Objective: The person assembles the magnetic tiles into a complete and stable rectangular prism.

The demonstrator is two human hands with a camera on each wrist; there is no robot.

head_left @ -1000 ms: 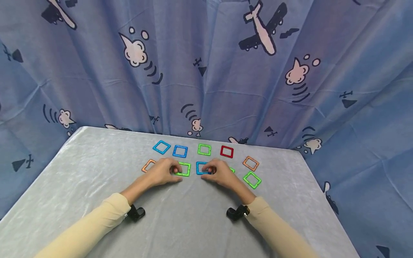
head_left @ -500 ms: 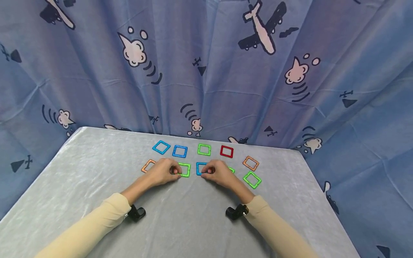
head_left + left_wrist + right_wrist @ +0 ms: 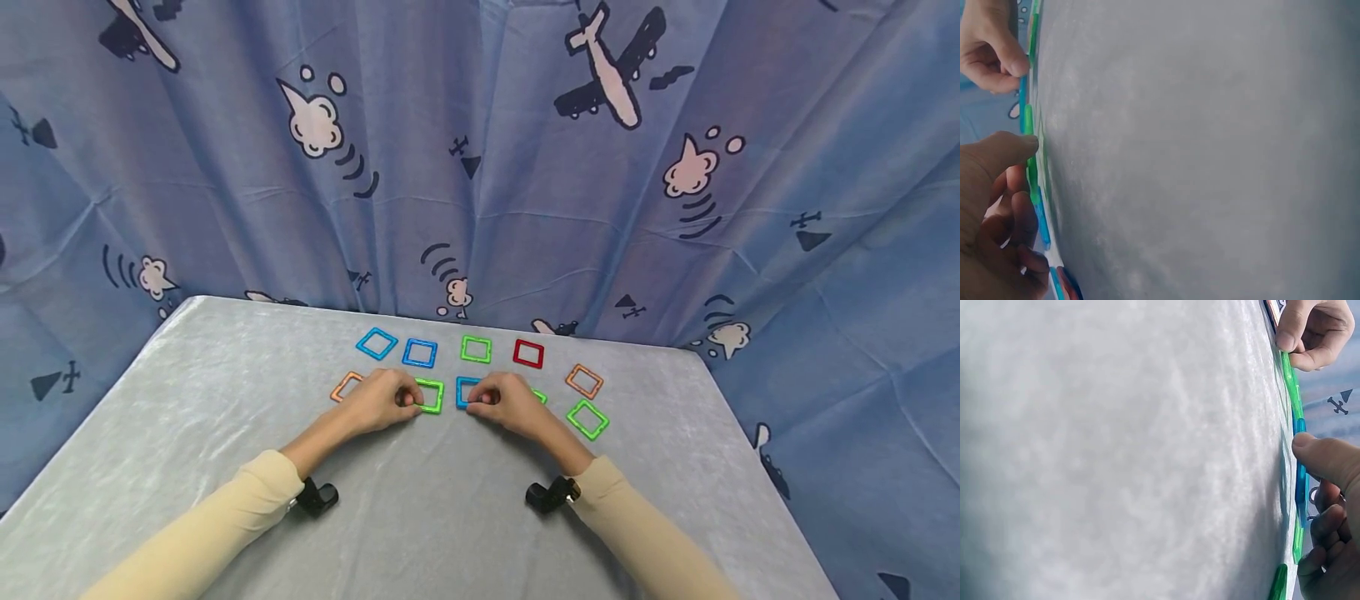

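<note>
My left hand pinches a green rectangular frame tile between thumb and fingers. To its right my right hand pinches a blue frame tile the same way. A narrow gap separates the two tiles in the head view. In the left wrist view the green tile appears edge-on under my thumb, and the right wrist view shows the blue tile likewise. Behind my left hand lies an orange frame, partly covered. My right hand mostly hides another green frame.
Along the back of the grey-clothed table lie two blue frames, a green frame and a red frame. At right are an orange frame and a green frame. A blue patterned curtain hangs behind.
My left thumb and fingers have closed on the green tile's near edge. The right fingers have drawn together slightly on the blue tile. The other frames stay put.
</note>
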